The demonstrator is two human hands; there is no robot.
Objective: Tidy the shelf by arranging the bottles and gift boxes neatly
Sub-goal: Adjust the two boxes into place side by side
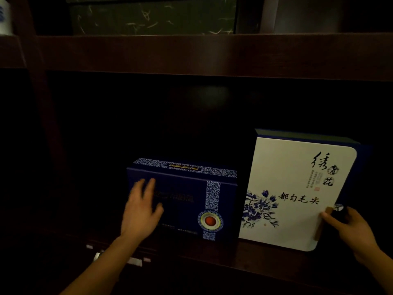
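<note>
A dark blue gift box [191,201] with a patterned band and a red round emblem stands on the dark wooden shelf [212,254]. My left hand [141,209] lies flat against its front left part, fingers spread, not gripping. To its right a white gift box [293,188] with blue flowers and black characters stands upright and slightly tilted, close beside the blue box. My right hand [348,228] grips its lower right edge, thumb on the front face.
Above the compartment runs a thick shelf board [212,54]. On the upper shelf sit a dark green speckled box [153,15] and a grey box [297,13]; a blue-and-white ceramic piece [5,15] shows top left. The compartment is dark behind and left of the boxes.
</note>
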